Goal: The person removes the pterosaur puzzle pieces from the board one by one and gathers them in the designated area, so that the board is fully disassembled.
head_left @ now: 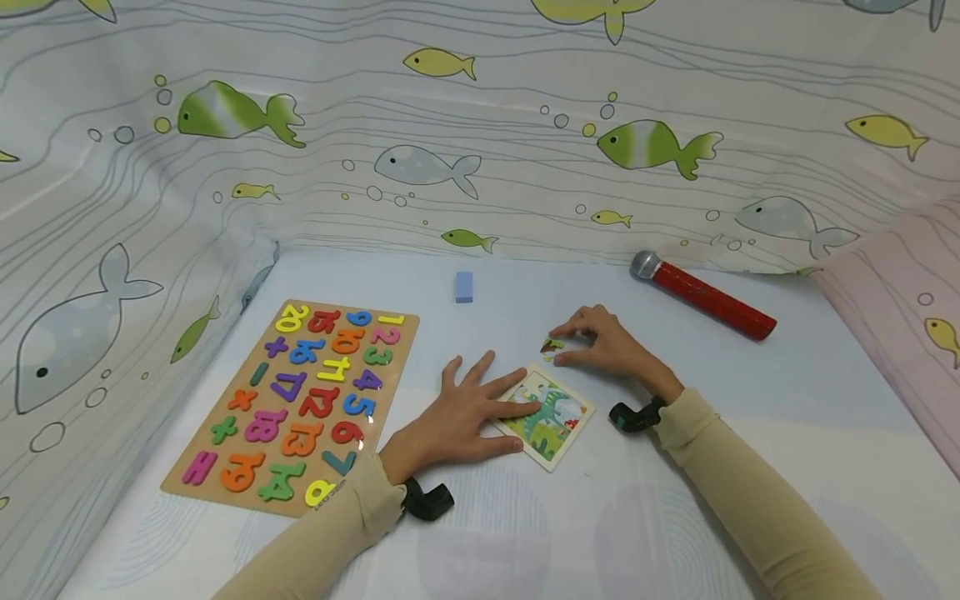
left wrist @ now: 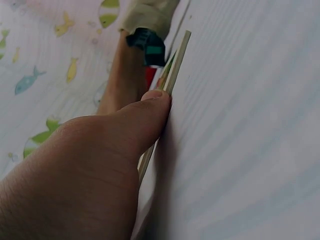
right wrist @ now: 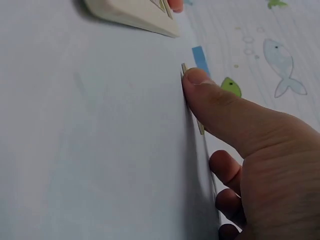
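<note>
A small framed jigsaw puzzle (head_left: pixel 553 421) with a green dinosaur picture lies on the table. My left hand (head_left: pixel 472 412) rests on its left part with fingers spread and straight. In the left wrist view the thumb (left wrist: pixel 155 97) lies against the puzzle's pale edge (left wrist: pixel 177 65). Just beyond the puzzle's far corner, my right hand (head_left: pixel 607 346) pinches a small puzzle piece (head_left: pixel 551 345) between thumb and fingers. The right wrist view shows that piece edge-on as a thin strip (right wrist: pixel 201 126) under the thumb, close over the table.
A wooden number board (head_left: pixel 251 375) with colourful digits and signs lies at the left, beside my left forearm. A blue block (head_left: pixel 464 287) sits further back. At the back right lies a red microphone (head_left: pixel 708 298). Fish-printed cloth (head_left: pixel 525 108) walls in the table.
</note>
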`<state>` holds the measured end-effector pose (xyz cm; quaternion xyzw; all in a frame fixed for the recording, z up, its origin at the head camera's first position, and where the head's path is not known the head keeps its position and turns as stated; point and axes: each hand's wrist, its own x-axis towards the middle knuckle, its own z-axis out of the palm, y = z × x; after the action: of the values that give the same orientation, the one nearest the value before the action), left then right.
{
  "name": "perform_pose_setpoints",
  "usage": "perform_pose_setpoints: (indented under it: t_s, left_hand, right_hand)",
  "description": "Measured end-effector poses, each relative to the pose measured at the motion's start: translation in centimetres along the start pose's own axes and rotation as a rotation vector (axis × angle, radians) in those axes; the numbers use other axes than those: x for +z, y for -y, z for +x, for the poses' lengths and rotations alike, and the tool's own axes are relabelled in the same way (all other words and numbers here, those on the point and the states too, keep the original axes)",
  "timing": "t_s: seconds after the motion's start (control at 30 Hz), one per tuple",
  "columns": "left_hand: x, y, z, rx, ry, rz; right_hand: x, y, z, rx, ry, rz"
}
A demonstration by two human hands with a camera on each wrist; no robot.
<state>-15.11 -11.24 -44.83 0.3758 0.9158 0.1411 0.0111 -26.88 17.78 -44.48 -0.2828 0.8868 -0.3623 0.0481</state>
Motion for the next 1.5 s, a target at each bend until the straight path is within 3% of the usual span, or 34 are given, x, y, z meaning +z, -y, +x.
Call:
perform_pose_setpoints:
  t_s: [0.37,0.67,1.27,1.5]
  left_hand:
    - [0.2,0.0,-0.3,0.006,-0.012,0.003]
    - [0.3,0.1,-0.4,0.017,-0.019,-0.007]
    - [0.3,0.1,-0.2,0.020,-0.026,-0.001]
    - [0.2,0.2,-0.2,0.031,-0.041,0.003]
  right_hand:
    - [0.0,0.0,0.8,0.000,0.010,-0.046]
    - [-0.8,-0.5,2.6,0.091,0.071,-0.036]
    - [-1.1,-1.8,5.3,0.149,-0.025,-0.052]
    - [-1.0,-1.7,5.9,0.133,-0.063,-0.065]
